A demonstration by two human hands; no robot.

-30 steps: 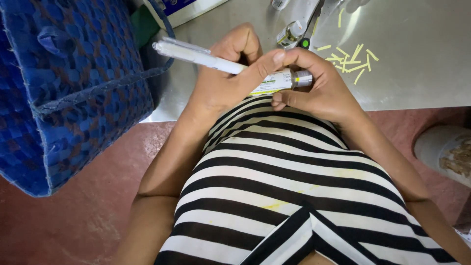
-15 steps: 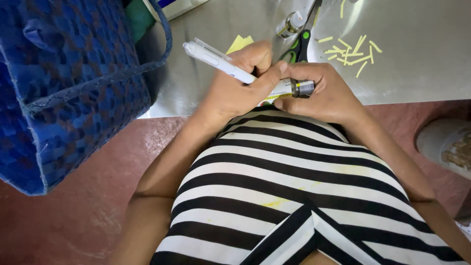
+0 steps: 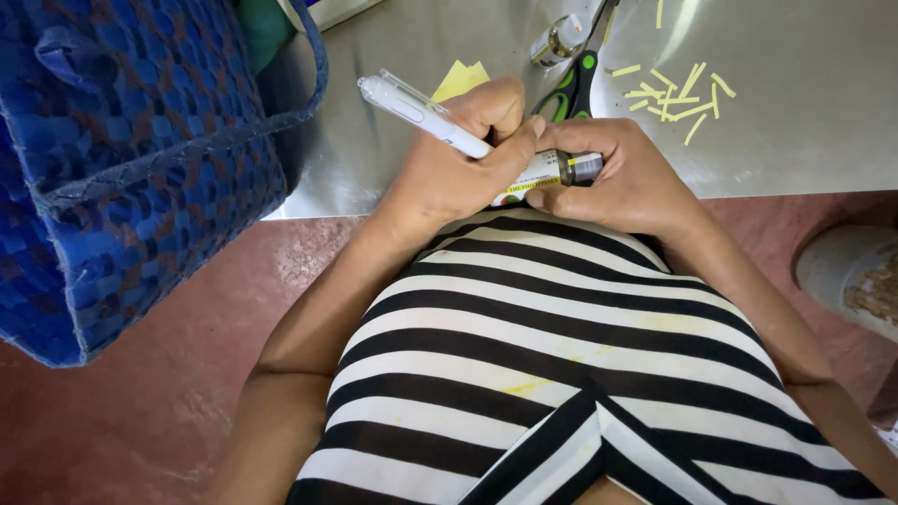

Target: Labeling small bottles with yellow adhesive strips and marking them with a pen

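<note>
Compared with half a second back, the white pen-shaped injector [image 3: 440, 120] is tipped a bit more upright, its capped end now pushed further toward 10 o'clock, and the hands sit slightly lower against the table edge. The injector is gripped mid-barrel by the left hand [image 3: 458, 168], fingers wrapped tight around it, thumb laid along the top. Its metal-tipped end at 3 o'clock is pinched by the right hand [image 3: 627, 178], fingers curled narrow around the labelled barrel. Both hands are held just over the near edge of the steel table [image 3: 804, 140], right above the striped top.

Just beyond the knuckles at 12 o'clock, green-and-black scissors [image 3: 575, 79] are lying on the table, with a small glass vial [image 3: 558, 39] near them. A yellow paper scrap [image 3: 460, 79] is tucked behind the left hand. A scatter of thin yellow strips [image 3: 678, 89] is spread at 1 o'clock. A blue woven bag [image 3: 122, 159] is parked at 9 o'clock, touching the table's left edge.
</note>
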